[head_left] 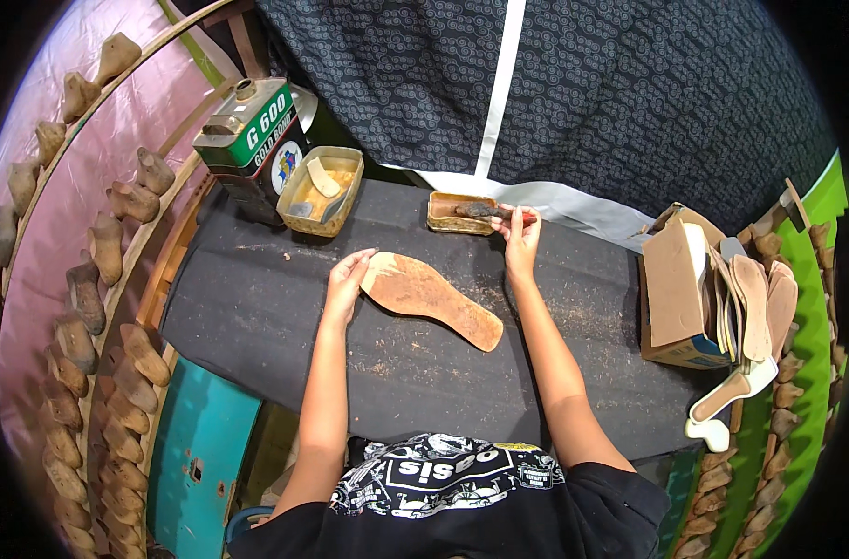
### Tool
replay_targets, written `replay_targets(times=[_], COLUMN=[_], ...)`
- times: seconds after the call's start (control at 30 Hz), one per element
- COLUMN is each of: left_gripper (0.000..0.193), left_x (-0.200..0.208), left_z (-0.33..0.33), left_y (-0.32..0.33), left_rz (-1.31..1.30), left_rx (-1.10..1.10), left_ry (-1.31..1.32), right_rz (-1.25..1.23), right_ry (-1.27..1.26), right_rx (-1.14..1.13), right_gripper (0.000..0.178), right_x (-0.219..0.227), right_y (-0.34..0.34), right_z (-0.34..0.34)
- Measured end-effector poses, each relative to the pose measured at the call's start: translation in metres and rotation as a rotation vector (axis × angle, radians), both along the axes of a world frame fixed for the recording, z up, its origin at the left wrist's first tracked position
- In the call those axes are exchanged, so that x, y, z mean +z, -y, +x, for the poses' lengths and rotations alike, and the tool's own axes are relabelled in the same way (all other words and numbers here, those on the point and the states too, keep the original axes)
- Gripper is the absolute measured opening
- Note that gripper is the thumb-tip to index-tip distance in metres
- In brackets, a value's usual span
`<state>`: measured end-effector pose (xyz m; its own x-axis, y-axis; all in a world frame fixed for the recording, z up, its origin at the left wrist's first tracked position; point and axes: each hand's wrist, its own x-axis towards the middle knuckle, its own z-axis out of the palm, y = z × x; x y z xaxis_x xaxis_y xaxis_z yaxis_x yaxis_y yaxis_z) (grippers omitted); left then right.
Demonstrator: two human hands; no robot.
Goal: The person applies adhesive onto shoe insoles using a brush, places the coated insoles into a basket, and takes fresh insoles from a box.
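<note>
My left hand (348,278) pinches the wide end of a brown shoe insole (432,302), thumb over its edge. The insole is held tilted above the dark tabletop, its narrow end toward my right. A lighter, scraped-looking patch runs along its upper edge. Farther out, my right hand (520,238) is closed around a brush (486,211) with a dark, crusted head. That head lies over a small rectangular tin (433,212) with brownish residue inside; whether the bristles touch the contents I cannot tell.
A tall green and black metal can (243,140) stands at the far left beside a yellowish tub (309,226) holding a pale curved piece. At right, a cardboard box (667,289) carries several insoles. Shoe lasts (108,247) line racks on both sides. Crumbs dot the black table covering (257,317).
</note>
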<state>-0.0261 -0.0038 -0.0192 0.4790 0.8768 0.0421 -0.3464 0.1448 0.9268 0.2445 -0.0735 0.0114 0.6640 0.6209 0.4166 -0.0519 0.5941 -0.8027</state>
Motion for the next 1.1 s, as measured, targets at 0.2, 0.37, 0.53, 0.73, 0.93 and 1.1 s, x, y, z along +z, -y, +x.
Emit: replay_targets(times=[0.2, 0.37, 0.53, 0.73, 0.93, 1.1], left_gripper=[0.027, 0.028, 0.027, 0.026, 0.026, 0.027], left_x=[-0.003, 0.004, 0.013, 0.028, 0.052, 0.054], left_z=[0.000, -0.003, -0.008, -0.035, -0.070, -0.105], left_y=[-0.002, 0.003, 0.012, 0.036, 0.079, 0.124], left_rz=[0.017, -0.022, -0.067, -0.079, -0.088, -0.141], left_rx=[-0.001, -0.009, 0.016, 0.095, 0.181, 0.261], left_ry=[-0.021, 0.020, 0.030, 0.097, 0.146, 0.095], right_rz=[-0.006, -0.055, -0.144, -0.331, -0.352, -0.681], right_ry=[0.009, -0.073, -0.165, -0.326, -0.244, -0.117], right_rx=[0.017, -0.037, -0.023, 0.060, 0.452, 1.317], right_gripper=[0.021, 0.041, 0.056, 0.073, 0.037, 0.057], right_x=[-0.011, -0.018, -0.016, -0.002, 0.014, 0.052], right_y=[-0.005, 0.000, 0.014, 0.051, 0.077, 0.091], right_z=[0.005, 0.000, -0.002, -0.013, -0.043, -0.103])
